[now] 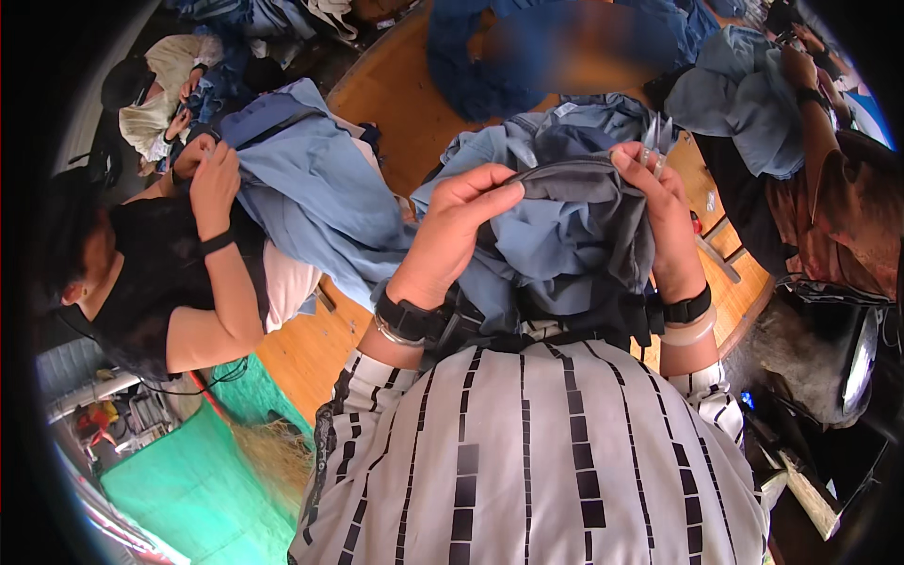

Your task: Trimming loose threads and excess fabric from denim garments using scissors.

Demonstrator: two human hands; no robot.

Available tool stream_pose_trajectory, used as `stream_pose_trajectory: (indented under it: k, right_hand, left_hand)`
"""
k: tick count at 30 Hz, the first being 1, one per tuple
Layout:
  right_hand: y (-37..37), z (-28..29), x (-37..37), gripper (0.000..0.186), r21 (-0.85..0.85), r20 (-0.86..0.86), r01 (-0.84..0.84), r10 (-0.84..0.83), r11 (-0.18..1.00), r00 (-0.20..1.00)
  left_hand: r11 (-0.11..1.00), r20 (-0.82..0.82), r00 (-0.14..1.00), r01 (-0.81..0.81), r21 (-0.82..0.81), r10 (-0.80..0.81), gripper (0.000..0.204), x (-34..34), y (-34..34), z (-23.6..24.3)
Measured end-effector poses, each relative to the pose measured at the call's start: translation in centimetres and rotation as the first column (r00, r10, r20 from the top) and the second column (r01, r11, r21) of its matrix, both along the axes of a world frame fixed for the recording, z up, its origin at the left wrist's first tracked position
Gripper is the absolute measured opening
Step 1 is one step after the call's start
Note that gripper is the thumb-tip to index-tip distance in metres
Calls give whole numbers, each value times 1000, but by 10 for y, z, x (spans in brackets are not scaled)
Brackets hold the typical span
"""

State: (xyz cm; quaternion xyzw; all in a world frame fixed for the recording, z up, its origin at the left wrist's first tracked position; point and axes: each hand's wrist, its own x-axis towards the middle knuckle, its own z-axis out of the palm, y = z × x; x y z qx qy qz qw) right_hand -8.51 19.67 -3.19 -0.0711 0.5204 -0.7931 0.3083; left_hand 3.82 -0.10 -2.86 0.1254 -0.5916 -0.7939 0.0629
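Note:
A light blue garment with a dark grey edge band lies bunched in front of my body. My left hand pinches one end of the band between thumb and fingers. At the other end, my right hand grips the band with thumb and forefinger, so it stretches in a shallow arch between both hands. Small metal thread snips stick up from the right hand's fingers, blades pointing away from me. The lower folds of the garment hang toward my lap.
A wooden table bears more blue garments, including a dark blue pile at the far side. At left a person handles a light blue garment. Another person holds blue cloth at right. Green sheeting covers the lower left.

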Motion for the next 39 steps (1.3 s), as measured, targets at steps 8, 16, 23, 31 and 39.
stream_pose_trajectory:
  k: [8, 16, 23, 31, 39]
  right_hand:
    - [-2, 3, -9, 20, -40, 98, -8, 12, 999, 995]
    - [14, -7, -15, 20, -154, 8, 234, -235, 960, 972]
    - [57, -60, -41, 19, 5, 33, 459, -459, 889, 888]
    - [84, -94, -57, 23, 111, 85, 498, -507, 860, 858]
    - [70, -71, -35, 23, 331, -235, 533, -479, 778, 846]
  left_hand:
    - [985, 4, 996, 91, 148, -92, 38, 4, -6, -5]
    - [980, -85, 990, -124, -157, 111, 31, 22, -40, -3]
    - [860, 108, 872, -437, -264, 477, 20, 85, -83, -24]
    - [864, 325, 818, -362, -351, 475, 19, 134, -90, -63]
    - [860, 318, 822, -353, -367, 473, 19, 132, -82, -68]
